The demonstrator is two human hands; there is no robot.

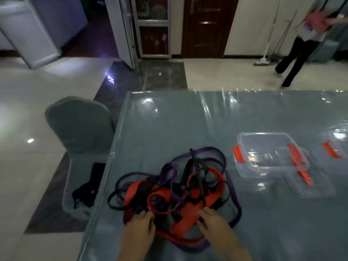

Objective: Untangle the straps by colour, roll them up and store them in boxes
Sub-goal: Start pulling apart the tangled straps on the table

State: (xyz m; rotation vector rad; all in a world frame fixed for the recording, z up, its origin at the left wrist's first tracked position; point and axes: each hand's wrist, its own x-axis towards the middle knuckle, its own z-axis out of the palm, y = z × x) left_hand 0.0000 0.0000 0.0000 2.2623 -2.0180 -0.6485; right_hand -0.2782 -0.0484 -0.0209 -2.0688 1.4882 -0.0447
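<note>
No text, label, brand, number or sign can be read anywhere in the head view. The clear box on the worktop shows only plain red clips, the straps carry no legible print, and the doors and walls behind are too blurred and dim to make out any lettering.

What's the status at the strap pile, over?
Both hands on tangle: left hand, right hand, grips unclear. Straps still knotted, none rolled. Clear box open, nothing blocking.
</note>
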